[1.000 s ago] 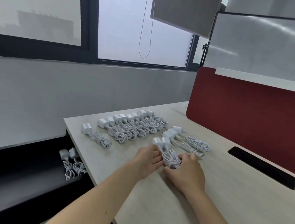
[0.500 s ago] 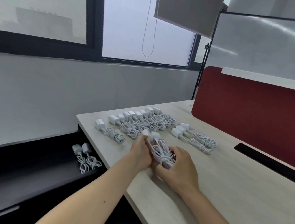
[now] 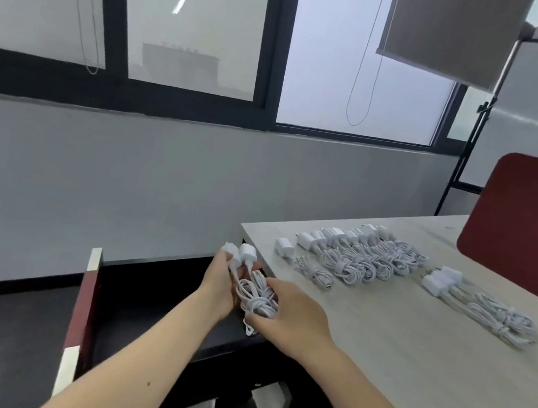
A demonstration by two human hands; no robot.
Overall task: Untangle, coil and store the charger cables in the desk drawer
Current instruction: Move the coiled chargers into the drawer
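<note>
Two white coiled charger cables (image 3: 256, 297) with their plug blocks are held between both hands, over the desk's left edge and the open dark drawer (image 3: 158, 295). My left hand (image 3: 220, 281) grips the plug ends. My right hand (image 3: 293, 314) holds the coiled cords from the right. A row of several coiled chargers (image 3: 354, 254) lies on the light wooden desk (image 3: 411, 362), and a few more coiled chargers (image 3: 478, 306) lie to its right. The hands hide the drawer's contents beneath them.
A red partition panel (image 3: 529, 237) stands at the desk's far right. The drawer's red and white front (image 3: 80, 315) juts out at the left. A grey wall and windows lie beyond the desk.
Both hands have carried the two coiled chargers left, from the desk top to the desk edge above the open drawer. The view has swung left.
</note>
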